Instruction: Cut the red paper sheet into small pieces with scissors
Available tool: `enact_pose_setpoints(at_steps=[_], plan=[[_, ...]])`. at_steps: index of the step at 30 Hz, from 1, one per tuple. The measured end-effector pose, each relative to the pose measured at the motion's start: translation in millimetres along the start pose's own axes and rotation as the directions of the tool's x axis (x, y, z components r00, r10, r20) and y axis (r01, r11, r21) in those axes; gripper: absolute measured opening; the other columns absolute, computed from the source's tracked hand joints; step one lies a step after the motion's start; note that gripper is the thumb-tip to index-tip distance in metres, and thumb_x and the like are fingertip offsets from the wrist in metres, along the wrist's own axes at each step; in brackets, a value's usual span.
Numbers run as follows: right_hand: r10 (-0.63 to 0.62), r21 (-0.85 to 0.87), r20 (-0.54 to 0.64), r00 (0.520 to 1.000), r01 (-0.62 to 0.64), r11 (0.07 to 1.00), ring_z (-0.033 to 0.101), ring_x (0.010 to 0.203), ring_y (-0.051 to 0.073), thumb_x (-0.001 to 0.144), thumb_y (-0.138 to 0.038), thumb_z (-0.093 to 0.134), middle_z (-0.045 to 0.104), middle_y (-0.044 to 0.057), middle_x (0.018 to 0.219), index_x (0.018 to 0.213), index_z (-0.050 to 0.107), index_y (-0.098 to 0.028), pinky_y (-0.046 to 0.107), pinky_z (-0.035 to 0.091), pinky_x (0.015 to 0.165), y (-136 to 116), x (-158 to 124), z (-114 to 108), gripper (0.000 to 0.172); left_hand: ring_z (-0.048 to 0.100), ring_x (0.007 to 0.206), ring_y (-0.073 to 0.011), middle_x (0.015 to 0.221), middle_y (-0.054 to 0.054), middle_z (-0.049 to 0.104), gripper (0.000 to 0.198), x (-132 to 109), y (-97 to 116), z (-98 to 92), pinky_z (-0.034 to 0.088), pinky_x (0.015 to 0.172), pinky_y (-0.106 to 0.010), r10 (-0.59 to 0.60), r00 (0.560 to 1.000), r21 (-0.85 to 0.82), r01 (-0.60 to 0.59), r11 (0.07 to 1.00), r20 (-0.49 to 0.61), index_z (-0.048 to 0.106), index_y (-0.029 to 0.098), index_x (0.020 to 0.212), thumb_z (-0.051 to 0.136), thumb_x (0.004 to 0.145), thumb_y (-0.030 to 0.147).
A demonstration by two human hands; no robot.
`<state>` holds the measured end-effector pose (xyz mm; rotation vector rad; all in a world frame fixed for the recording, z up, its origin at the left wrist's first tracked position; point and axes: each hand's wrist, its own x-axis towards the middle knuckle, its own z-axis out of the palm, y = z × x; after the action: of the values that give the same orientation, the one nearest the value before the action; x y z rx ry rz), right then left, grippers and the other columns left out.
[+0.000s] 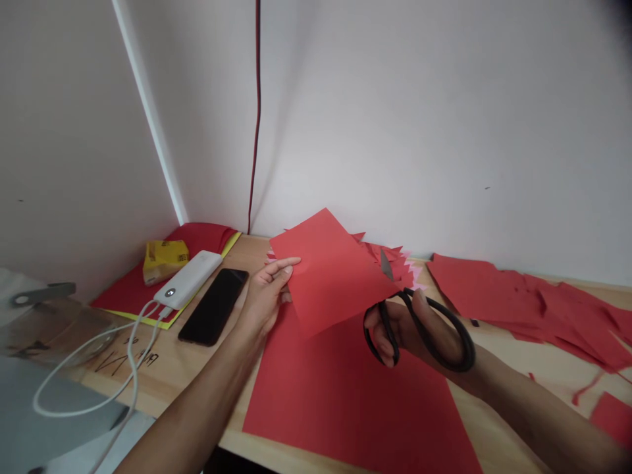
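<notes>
One sheet (edge in left grip)

Two bare hands, slender bare forearms

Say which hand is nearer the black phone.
Left. The left hand, pinching the red sheet, is just to the right of the phone; the right hand, holding scissors, is farther right, across the sheet.

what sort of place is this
Probably a papercraft workspace at a wooden table: scissors in the right hand, a red paper sheet in the left hand, red paper pieces alongside.
</notes>
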<state>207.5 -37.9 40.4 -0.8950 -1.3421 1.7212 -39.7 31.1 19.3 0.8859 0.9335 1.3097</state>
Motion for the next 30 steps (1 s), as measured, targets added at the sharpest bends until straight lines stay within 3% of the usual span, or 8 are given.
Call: enact_pose_setpoints(at_steps=[3, 5, 10, 17, 24, 30], plan=[[0.015, 0.015, -0.002, 1.000, -0.015, 1.000, 0.056, 0.049, 0.017, 0.085, -0.078, 0.029, 0.058, 0.004, 0.057, 0.087, 0.064, -0.013, 0.030, 0.041, 0.053, -0.8, -0.5, -0.3, 0.074, 0.041, 0.037, -0.0031, 0.052, 0.005, 0.057, 0.026, 2.3, -0.7, -2.6, 0.034, 0.037, -0.014, 0.035, 0.999, 0.058, -0.036, 0.998, 0.005, 0.075, 0.016, 0.098, 0.075, 0.074, 0.028], [0.048, 0.056, -0.008, 0.999, -0.048, 0.997, 0.057, 0.050, 0.017, 0.087, -0.077, 0.024, 0.059, 0.005, 0.057, 0.087, 0.065, -0.012, 0.030, 0.041, 0.053, -0.2, -0.9, -1.5, 0.077, 0.038, 0.035, -0.0022, 0.050, 0.006, 0.054, 0.026, 3.0, -0.7, -3.6, 0.032, 0.035, -0.014, 0.036, 0.999, 0.063, -0.037, 0.997, 0.015, 0.075, 0.016, 0.096, 0.076, 0.073, 0.028], [0.098, 0.195, 0.019, 0.995, -0.100, 0.976, 0.063, 0.055, 0.017, 0.088, -0.076, 0.021, 0.072, 0.015, 0.082, 0.093, 0.068, -0.011, 0.031, 0.046, 0.058, 9.2, 1.8, -9.0, 0.080, 0.046, 0.041, -0.0031, 0.055, 0.005, 0.054, 0.029, 2.7, -0.9, -3.9, 0.042, 0.038, -0.013, -0.040, 0.999, 0.044, 0.039, 0.998, 0.033, 0.076, 0.016, 0.095, 0.080, 0.069, 0.029], [0.127, 0.247, 0.046, 0.991, -0.134, 0.960, 0.067, 0.058, 0.019, 0.085, -0.079, 0.024, 0.074, 0.020, 0.101, 0.097, 0.068, -0.013, 0.033, 0.049, 0.060, 13.9, 5.5, -16.2, 0.081, 0.052, 0.045, -0.0042, 0.062, 0.003, 0.059, 0.029, 2.4, -1.1, -4.6, 0.045, 0.040, -0.013, -0.048, 0.999, 0.062, 0.046, 0.997, 0.020, 0.075, 0.016, 0.096, 0.079, 0.070, 0.027], [0.240, 0.236, 0.095, 0.966, -0.256, 0.938, 0.066, 0.055, 0.018, 0.087, -0.078, 0.021, 0.074, 0.017, 0.076, 0.095, 0.068, -0.009, 0.028, 0.048, 0.057, 0.2, -5.0, -19.7, 0.084, 0.040, 0.037, -0.0027, 0.053, 0.004, 0.055, 0.027, 4.8, -0.5, -7.6, 0.033, 0.035, -0.014, -0.017, 0.999, 0.114, 0.013, 0.993, 0.035, 0.077, 0.015, 0.092, 0.079, 0.069, 0.029], [0.263, 0.189, 0.138, 0.955, -0.286, 0.939, 0.065, 0.050, 0.018, 0.086, -0.079, 0.017, 0.071, 0.013, 0.064, 0.090, 0.068, -0.011, 0.027, 0.047, 0.050, -15.5, -11.1, -18.3, 0.085, 0.043, 0.040, -0.0038, 0.055, 0.004, 0.057, 0.029, 6.1, 0.6, -9.2, 0.038, 0.037, -0.015, -0.013, 0.998, 0.151, 0.004, 0.988, 0.060, 0.076, 0.016, 0.094, 0.079, 0.069, 0.031]])
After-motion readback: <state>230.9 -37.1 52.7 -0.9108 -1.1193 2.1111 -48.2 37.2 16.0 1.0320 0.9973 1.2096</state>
